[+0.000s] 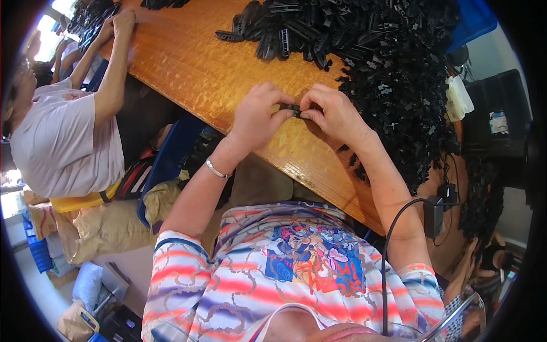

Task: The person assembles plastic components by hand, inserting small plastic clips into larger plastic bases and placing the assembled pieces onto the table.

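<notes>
Black piece (pixel 290 107) partly hidden.

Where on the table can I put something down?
The wooden table has bare room between the co-worker's hands and the left hand, and between the right hand and the near edge. It's crowded beyond and right of the right hand, where black parts are heaped.

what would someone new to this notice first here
Probably the big heap of black parts, spread over the upper right of the wooden table. Next, at the centre, the left hand and right hand pinching a small black part. The colourful striped shirt below also stands out.
</notes>
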Tool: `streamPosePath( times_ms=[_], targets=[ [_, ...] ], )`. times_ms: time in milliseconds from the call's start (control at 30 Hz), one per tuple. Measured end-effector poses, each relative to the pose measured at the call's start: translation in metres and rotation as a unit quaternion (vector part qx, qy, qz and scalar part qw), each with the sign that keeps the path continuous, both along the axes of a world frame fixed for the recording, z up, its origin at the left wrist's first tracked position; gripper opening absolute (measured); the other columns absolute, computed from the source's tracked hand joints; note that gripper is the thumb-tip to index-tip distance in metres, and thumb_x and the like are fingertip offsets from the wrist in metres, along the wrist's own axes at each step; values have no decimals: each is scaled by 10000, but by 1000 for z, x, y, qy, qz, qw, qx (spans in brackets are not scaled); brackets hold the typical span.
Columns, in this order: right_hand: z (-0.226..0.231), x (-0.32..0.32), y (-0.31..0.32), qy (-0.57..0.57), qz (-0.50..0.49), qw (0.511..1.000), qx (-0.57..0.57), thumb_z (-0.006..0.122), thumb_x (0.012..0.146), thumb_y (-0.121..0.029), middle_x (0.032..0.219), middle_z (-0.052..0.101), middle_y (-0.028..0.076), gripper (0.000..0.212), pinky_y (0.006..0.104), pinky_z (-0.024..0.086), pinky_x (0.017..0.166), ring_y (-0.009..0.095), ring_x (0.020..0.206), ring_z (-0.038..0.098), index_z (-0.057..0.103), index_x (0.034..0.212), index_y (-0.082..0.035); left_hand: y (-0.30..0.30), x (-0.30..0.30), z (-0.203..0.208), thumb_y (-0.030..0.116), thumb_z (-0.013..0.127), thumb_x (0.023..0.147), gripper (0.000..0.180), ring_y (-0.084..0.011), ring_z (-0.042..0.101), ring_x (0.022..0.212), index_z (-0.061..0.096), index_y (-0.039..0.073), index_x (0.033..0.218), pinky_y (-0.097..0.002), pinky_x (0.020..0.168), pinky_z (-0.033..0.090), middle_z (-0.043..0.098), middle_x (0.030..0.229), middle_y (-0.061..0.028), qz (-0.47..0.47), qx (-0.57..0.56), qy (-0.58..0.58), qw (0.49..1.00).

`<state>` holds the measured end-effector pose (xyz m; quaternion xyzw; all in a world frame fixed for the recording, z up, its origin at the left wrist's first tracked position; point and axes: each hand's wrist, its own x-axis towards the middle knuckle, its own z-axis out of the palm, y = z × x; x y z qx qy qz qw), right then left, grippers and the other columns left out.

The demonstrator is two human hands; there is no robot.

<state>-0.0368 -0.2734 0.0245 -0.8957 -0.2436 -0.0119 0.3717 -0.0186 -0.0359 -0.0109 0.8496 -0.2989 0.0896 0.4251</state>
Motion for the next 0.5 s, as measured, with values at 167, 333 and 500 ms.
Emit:
streamPosePath(
  times_ms=[167, 333, 500],
  targets=[
    [2, 11, -2, 306, -117, 944, 37, 885, 920, -133, 789, 737, 90, 184, 368, 531, 668, 198, 718, 693, 748, 935, -11, -7, 8, 3, 176, 833, 938, 142, -331, 701, 959, 799, 51, 997, -439, 867, 561, 723, 973, -117, 8, 49, 44, 998],
    [3, 22, -6, 230, -111, 965, -67, 919, 887, -287, 735, 745, 99, 290, 410, 547, 675, 236, 691, 706, 783, 928, -34, -12, 11, 20, 189, 811, 960, 137, -324, 686, 900, 786, 57, 985, -429, 811, 543, 709, 962, -115, -15, 99, 99, 990],
    [8, -4, -17, 154, -127, 977, -72, 904, 898, -349, 825, 780, 129, 296, 447, 577, 751, 326, 819, 760, 810, 939, -71, 13, 12, 29, 236, 798, 961, 150, -352, 725, 1014, 805, 88, 983, -471, 865, 569, 734, 1024, -139, -13, 136, 127, 982]
  ],
)
